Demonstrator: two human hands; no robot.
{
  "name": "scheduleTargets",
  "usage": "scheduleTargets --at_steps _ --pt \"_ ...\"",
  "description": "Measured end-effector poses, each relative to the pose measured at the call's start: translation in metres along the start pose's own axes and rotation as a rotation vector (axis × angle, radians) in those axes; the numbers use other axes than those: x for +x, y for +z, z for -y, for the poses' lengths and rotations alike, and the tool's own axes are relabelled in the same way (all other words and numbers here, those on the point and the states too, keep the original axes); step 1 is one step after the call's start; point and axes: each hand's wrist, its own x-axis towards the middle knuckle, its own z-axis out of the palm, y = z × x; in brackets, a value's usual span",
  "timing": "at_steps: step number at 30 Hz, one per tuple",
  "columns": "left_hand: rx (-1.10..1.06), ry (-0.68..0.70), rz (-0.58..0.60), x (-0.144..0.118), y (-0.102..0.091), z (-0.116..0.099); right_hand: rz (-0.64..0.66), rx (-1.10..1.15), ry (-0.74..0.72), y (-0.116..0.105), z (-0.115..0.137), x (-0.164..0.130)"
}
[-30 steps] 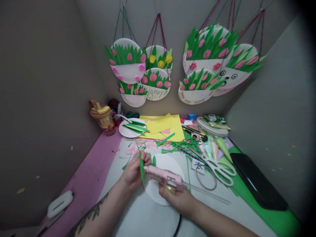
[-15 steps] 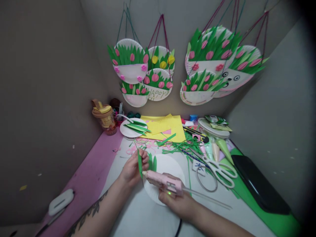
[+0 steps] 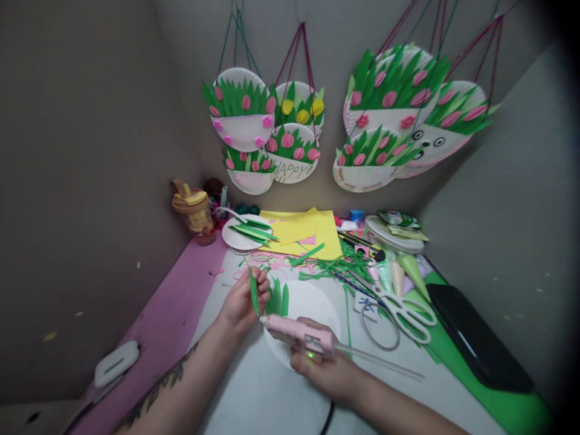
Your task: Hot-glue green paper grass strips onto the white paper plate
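My left hand (image 3: pixel 244 302) is closed on a green paper leaf (image 3: pixel 254 293), held upright between thumb and fingers. In my right hand (image 3: pixel 328 368) is a pink glue gun (image 3: pixel 301 335), its green light lit and a clear glue stick (image 3: pixel 380 360) poking out of its back. The nozzle points left and meets or nearly meets the lower end of the leaf. Beneath both hands lies a white paper plate (image 3: pixel 312 299), partly covered by the glue gun. Several green leaves (image 3: pixel 278 297) stand on the plate's upper left part.
Beyond lie a small plate (image 3: pixel 242 243) of cut leaves, yellow sheets (image 3: pixel 317 226) and green paper scraps (image 3: pixel 353 263). White scissors (image 3: pixel 405 314), piping bags (image 3: pixel 410 272) and a black case (image 3: pixel 478 338) are at right. A cup (image 3: pixel 196 214) stands far left. Plate baskets (image 3: pixel 244 133) hang on the wall.
The leaf in my left hand has turned so more of its face shows, and that hand has shifted slightly left. The glue gun stays almost in place. The view has tilted slightly.
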Motion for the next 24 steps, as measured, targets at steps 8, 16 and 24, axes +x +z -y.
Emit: scheduleTargets --at_steps 8,16,24 --pt "0.061 0.046 -0.014 0.003 -0.001 -0.001 0.037 0.035 0.05 -0.004 -0.002 -0.004" --pt "0.436 0.314 -0.289 0.021 -0.024 -0.028 -0.449 0.547 0.124 -0.043 -0.025 -0.003" --pt "0.661 0.177 -0.293 0.024 -0.01 -0.014 -0.576 0.647 0.262 -0.043 -0.039 -0.014"
